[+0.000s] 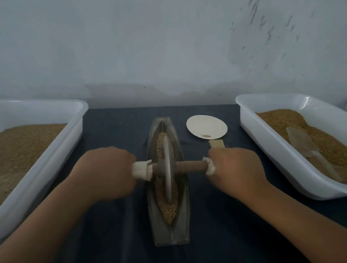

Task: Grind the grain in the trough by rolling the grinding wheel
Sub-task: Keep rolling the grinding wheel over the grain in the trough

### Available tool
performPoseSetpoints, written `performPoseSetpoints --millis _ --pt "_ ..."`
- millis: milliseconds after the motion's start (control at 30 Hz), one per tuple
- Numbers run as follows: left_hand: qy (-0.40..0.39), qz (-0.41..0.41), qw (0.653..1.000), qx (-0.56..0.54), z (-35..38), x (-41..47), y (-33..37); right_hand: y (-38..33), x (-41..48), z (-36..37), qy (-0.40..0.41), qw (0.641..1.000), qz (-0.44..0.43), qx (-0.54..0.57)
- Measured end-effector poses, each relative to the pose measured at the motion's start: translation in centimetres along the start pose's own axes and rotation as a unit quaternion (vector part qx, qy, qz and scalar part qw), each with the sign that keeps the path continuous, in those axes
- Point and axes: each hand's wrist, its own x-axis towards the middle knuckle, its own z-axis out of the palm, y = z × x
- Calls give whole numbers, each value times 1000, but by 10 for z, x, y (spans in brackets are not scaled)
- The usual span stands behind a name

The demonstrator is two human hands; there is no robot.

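A long, boat-shaped metal trough lies lengthwise in the middle of the dark table. Brown grain fills its groove. A thin metal grinding wheel stands upright in the groove near the trough's middle. A wooden axle runs through the wheel, with white cloth wrapped at both ends. My left hand grips the left wrapped end. My right hand grips the right wrapped end. Both hands are slightly blurred.
A white tub of brown grain stands at the left. Another white tub at the right holds grain and a clear scoop. A round pale plate and a small brush lie behind my right hand. A wall rises close behind.
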Motion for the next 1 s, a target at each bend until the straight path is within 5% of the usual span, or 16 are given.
performPoseSetpoints --millis 233,433,600,867,1000 --pt "68 -70 995 -9 -3 47 0 -4 70 19 -22 998 51 -23" --pt "14 -35 999 -16 -9 25 3 1 48 11 -63 998 26 -7" --pt "3 3 1000 12 -3 -13 3 3 -6 -4 18 999 -23 20" --pt "55 -78 995 22 -17 51 9 2 73 32 -35 997 67 18" --pt "26 -50 998 14 -22 41 10 3 57 25 -65 996 57 25"
